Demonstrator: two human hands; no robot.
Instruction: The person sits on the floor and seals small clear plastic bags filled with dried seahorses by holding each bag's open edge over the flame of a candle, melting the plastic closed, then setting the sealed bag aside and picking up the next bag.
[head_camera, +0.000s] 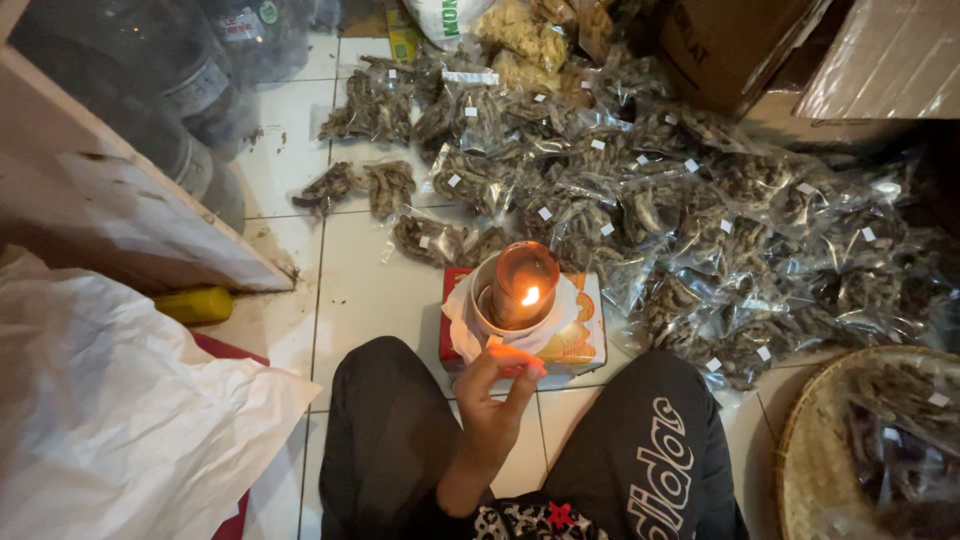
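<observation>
While a small flame burns inside the glass candle holder (518, 290), which stands on a flat box (580, 340) on the tiled floor (370, 290), one hand (495, 400) reaches up beside it, fingers curled, pinching something thin at the fingertips; whether left or right cannot be told. Clear packets (640, 200) of dried brown pieces lie heaped beyond; a woven basket (810, 440) holds more.

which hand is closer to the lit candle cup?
Only one hand shows, raised just below the candle cup, fingertips nearly at its base. Left or right cannot be told for sure. The other hand is out of view, so the visible one is nearer.
</observation>
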